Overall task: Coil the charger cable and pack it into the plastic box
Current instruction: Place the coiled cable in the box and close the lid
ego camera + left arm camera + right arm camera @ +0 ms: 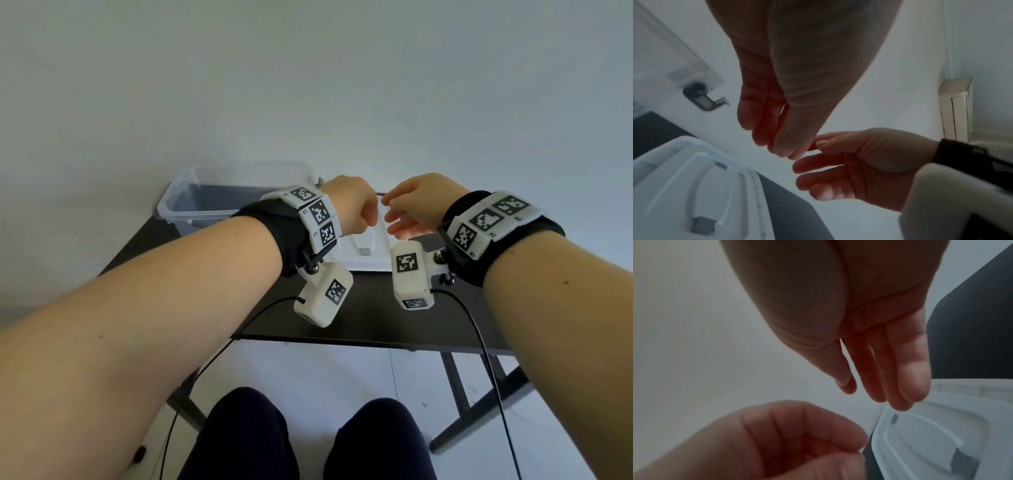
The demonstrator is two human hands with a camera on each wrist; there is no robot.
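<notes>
Above the table [359, 308], the left hand [349, 205] pinches a thin white cable [381, 205] in its curled grip, the right hand [416, 209] pinching it too, beside the plastic box [178, 209].

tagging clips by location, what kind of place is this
Probably a plain indoor room set up for recording: a small dark table against a bare white wall, with a clear plastic box on it.

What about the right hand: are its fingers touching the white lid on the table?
Apart. The left wrist view shows a plain gap between the fingers of the right hand and the near edge of the white lid.
</notes>
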